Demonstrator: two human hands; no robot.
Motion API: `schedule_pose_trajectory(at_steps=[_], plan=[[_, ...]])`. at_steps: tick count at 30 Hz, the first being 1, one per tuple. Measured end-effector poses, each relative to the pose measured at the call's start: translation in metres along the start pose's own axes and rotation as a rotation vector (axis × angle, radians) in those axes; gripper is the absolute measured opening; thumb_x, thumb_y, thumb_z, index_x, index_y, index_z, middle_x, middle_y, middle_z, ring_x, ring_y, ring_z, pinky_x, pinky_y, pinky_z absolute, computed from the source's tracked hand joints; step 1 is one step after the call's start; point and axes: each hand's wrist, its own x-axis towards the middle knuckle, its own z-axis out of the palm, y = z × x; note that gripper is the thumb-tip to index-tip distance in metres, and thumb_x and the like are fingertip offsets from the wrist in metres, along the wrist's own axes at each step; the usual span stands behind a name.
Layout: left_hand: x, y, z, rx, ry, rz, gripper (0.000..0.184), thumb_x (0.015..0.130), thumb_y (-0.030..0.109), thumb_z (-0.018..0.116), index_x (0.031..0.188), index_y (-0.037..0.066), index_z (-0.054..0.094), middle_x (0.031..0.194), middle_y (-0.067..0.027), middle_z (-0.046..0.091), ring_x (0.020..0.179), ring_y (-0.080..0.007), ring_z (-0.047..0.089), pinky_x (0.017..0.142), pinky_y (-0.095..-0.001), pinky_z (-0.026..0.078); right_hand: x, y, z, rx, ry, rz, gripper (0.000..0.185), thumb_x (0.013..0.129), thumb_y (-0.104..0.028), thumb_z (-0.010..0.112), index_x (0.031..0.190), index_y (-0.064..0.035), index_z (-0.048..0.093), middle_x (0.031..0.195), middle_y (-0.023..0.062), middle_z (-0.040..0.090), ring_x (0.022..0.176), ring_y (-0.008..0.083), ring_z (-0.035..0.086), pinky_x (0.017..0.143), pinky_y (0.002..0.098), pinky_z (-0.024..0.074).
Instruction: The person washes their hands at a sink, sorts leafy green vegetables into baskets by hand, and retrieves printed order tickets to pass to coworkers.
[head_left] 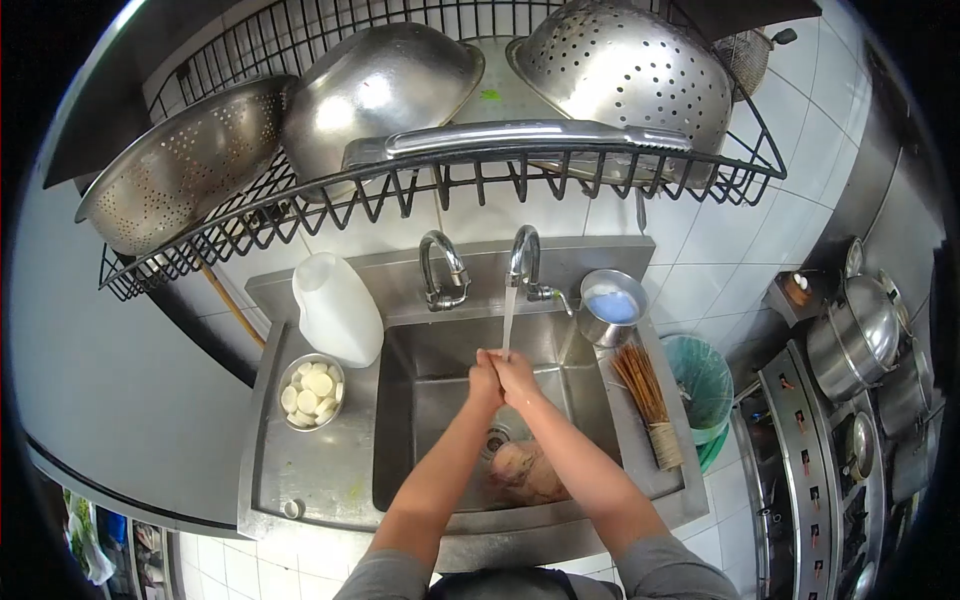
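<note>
Water runs from the right-hand faucet (524, 255) in a thin stream onto my two hands. My left hand (485, 383) is closed and pressed against my right hand (515, 377), which is also closed. What lies between them, if anything, is hidden. Both are over the steel sink basin (410, 400). Below them, near the drain (497, 438), a large pinkish lump of raw meat (525, 473) lies on the basin floor, partly covered by my right forearm.
On the left counter stand a white plastic jug (337, 310) and a bowl of round white slices (313, 392). To the right are a metal pot (612, 308), a stick brush (648, 405) and a lined bin (700, 385). Overhead, a wire rack (450, 160) holds colanders.
</note>
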Motion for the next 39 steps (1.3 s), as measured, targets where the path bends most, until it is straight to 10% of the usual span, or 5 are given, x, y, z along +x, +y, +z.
schedule_pose_trajectory(at_steps=[9, 19, 31, 35, 39], plan=[[0.062, 0.014, 0.008, 0.725, -0.6, 0.079, 0.018, 0.084, 0.003, 0.044, 0.092, 0.0, 0.06, 0.077, -0.0074, 0.06, 0.067, -0.0147, 0.058, 0.057, -0.0259, 0.047, -0.031, -0.059, -0.079, 0.251, -0.335, 0.242, 0.019, 0.091, -0.013, 0.056, 0.101, 0.0036, 0.058, 0.072, 0.0047, 0.057, 0.053, 0.0089, 0.048, 0.047, 0.0227, 0.0406], [0.049, 0.016, -0.008, 0.52, -0.438, 0.084, 0.015, 0.087, 0.017, 0.048, 0.081, 0.008, 0.058, 0.07, -0.0036, 0.056, 0.062, -0.013, 0.053, 0.048, -0.0249, 0.04, -0.011, -0.013, -0.043, 0.798, -0.62, 0.29, 0.012, 0.085, -0.003, 0.053, 0.074, -0.0075, 0.051, 0.054, -0.0022, 0.037, 0.038, 0.006, 0.028, 0.036, 0.0243, 0.0212], [0.066, -0.027, -0.014, 0.221, -0.036, 0.202, 0.027, 0.086, 0.032, 0.061, 0.089, 0.005, 0.059, 0.081, -0.0076, 0.059, 0.072, -0.0206, 0.058, 0.068, -0.0356, 0.049, -0.005, -0.015, -0.017, 0.684, -0.43, 0.149, 0.043, 0.08, 0.008, 0.045, 0.122, -0.0008, 0.046, 0.119, 0.0176, 0.053, 0.111, 0.0267, 0.052, 0.094, 0.0359, 0.0426], [0.079, -0.037, -0.001, 0.345, 0.074, 0.087, 0.028, 0.089, 0.028, 0.055, 0.088, -0.001, 0.058, 0.085, -0.0149, 0.059, 0.073, -0.0276, 0.058, 0.07, -0.0395, 0.05, -0.038, -0.028, -0.024, 0.091, -0.355, -0.081, 0.054, 0.081, 0.008, 0.04, 0.134, 0.0004, 0.034, 0.135, 0.0228, 0.037, 0.129, 0.0298, 0.034, 0.105, 0.037, 0.0317], [0.098, -0.04, -0.019, 0.317, -0.561, 0.186, 0.041, 0.097, 0.033, 0.035, 0.101, -0.004, 0.052, 0.092, -0.0225, 0.06, 0.083, -0.0349, 0.059, 0.076, -0.0465, 0.05, -0.061, -0.027, -0.038, -1.152, -0.31, -0.529, 0.057, 0.084, 0.004, 0.035, 0.138, 0.0049, 0.021, 0.144, 0.0239, 0.022, 0.137, 0.0303, 0.018, 0.111, 0.0401, 0.0205]])
